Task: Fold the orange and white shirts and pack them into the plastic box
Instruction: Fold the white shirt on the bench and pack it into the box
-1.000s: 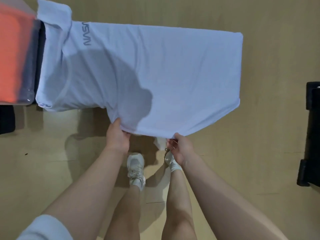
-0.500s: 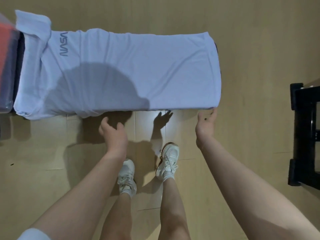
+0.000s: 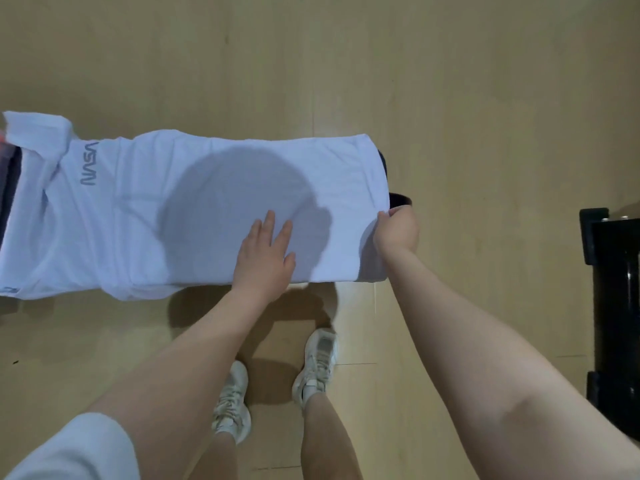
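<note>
The white shirt (image 3: pixel 207 202) with a grey NASA print lies stretched across a narrow raised surface, folded into a long band. My left hand (image 3: pixel 265 252) presses flat on the shirt's near middle, fingers straight. My right hand (image 3: pixel 396 230) pinches the shirt's right hem at the end of the band. At the far left edge a sliver of the orange shirt (image 3: pixel 2 138) shows, with something dark and grey (image 3: pixel 10 181) just below it; I cannot tell whether that is the plastic box.
A dark edge (image 3: pixel 400 199) of the surface under the shirt peeks out at its right end. A black stand or piece of furniture (image 3: pixel 613 306) fills the right edge. The floor is light wood; my legs and white sneakers (image 3: pixel 313 365) are below.
The near side of the shirt went from held up by both hands to lying folded. My left hand moved onto the shirt and pressed down; my right hand took hold of the right hem.
</note>
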Demonstrator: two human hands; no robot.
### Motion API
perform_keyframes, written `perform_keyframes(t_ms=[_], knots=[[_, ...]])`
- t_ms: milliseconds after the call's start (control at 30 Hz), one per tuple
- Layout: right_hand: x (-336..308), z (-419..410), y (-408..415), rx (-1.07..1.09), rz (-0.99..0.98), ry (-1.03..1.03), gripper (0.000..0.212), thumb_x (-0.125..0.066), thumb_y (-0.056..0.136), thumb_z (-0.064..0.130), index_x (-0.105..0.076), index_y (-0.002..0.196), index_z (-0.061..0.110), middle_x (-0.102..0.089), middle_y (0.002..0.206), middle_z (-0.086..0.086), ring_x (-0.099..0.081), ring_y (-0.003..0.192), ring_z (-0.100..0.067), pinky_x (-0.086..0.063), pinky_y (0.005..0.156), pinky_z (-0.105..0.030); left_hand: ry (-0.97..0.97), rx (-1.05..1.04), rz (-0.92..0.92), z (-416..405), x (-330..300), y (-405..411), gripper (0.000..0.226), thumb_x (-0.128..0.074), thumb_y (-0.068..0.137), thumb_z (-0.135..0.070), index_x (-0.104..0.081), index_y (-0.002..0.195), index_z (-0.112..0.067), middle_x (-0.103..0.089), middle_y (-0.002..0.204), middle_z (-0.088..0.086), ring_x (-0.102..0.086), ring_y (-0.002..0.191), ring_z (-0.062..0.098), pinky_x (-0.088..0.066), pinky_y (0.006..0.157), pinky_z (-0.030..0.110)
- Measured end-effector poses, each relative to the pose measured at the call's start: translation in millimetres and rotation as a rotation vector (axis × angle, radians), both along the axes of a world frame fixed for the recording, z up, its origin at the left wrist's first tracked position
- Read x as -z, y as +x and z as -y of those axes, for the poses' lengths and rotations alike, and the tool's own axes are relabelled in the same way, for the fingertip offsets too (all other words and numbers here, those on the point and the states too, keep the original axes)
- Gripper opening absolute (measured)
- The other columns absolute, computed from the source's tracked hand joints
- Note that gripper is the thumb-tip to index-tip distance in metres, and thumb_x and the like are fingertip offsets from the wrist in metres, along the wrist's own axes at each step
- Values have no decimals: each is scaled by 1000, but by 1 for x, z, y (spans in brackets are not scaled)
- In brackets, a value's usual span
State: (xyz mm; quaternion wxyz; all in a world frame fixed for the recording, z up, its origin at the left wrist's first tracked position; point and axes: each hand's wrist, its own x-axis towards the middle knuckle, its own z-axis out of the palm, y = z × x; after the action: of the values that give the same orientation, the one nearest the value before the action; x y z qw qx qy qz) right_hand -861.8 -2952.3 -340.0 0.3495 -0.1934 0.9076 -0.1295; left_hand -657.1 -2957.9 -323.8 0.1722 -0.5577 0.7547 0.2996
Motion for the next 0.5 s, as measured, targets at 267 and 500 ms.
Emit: perform_keyframes(t_ms=[267,500], knots=[[0,-7,-48,17,-86,169,31,-38,98,22,-51,116,1,-57,121,-19,-54,112,-35,-40,82,-35,21,159,12,24,0,-20,56,-27,99,-31,-3,149,-23,12,158,4,6,145,24,-4,117,34],[-24,70,18,-560,-111,-171,44,-39,97,20,-35,139,14,-25,152,-11,-24,138,-31,-24,109,-42,-133,-111,-113,97,-1,30,44,-34,98,-12,-34,143,-11,-21,155,9,-22,140,28,-23,114,39]])
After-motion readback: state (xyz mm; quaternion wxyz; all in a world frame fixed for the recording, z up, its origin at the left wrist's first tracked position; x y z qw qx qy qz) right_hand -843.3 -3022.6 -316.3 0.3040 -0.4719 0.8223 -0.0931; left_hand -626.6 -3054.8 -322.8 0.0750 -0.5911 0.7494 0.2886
